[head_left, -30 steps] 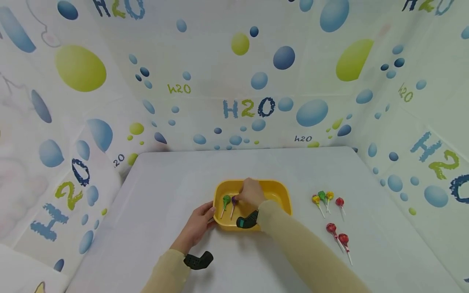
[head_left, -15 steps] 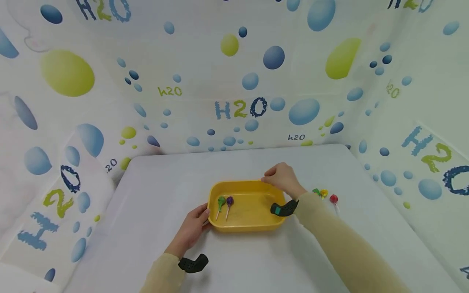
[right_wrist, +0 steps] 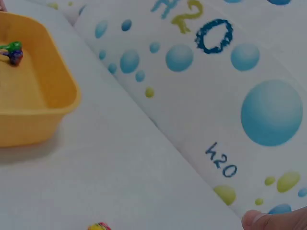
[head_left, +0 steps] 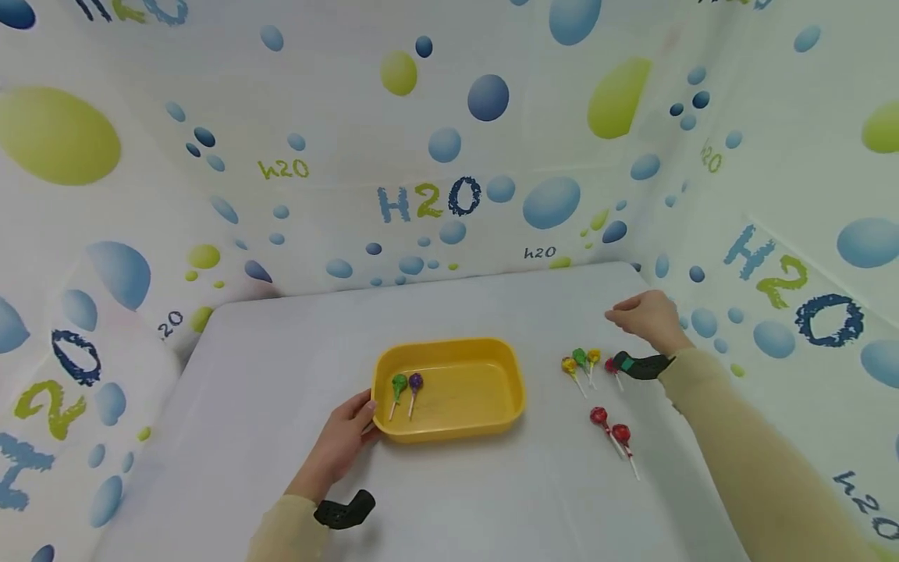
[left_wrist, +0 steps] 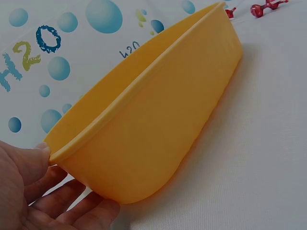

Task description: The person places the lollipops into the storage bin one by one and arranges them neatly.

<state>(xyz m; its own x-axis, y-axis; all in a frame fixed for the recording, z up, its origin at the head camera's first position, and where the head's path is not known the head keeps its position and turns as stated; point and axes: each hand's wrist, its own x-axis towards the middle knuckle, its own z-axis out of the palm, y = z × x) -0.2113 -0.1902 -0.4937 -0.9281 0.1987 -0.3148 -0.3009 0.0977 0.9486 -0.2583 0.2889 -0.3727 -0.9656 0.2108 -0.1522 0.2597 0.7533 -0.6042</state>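
My left hand [head_left: 340, 441] grips the left end of a yellow plastic tray [head_left: 463, 394]. In the left wrist view its thumb lies at the rim and its fingers sit against the outer wall [left_wrist: 144, 129]. Inside the tray, at the left, lie a green lollipop [head_left: 399, 382] and a purple lollipop [head_left: 416, 381]. My right hand [head_left: 653, 318] is raised at the far right of the table, fingers loosely bent, holding nothing. Nearest to it is a red lollipop [head_left: 610, 364], partly covered by the wrist strap [head_left: 641, 366]. Only a thumb [right_wrist: 256, 220] shows in the right wrist view.
Right of the tray, two yellow lollipops [head_left: 568, 364] lie around a green lollipop [head_left: 579, 356]. Closer to me are two red lollipops [head_left: 598, 415] side by side. A white cloth covers the table [head_left: 492, 492]; a printed curtain [head_left: 351, 94] encloses its back and sides.
My right hand has left the tray, moving right past its rim to beyond the lollipops; the purple lollipop stays inside. My left hand keeps its grip. The head view has swung right.
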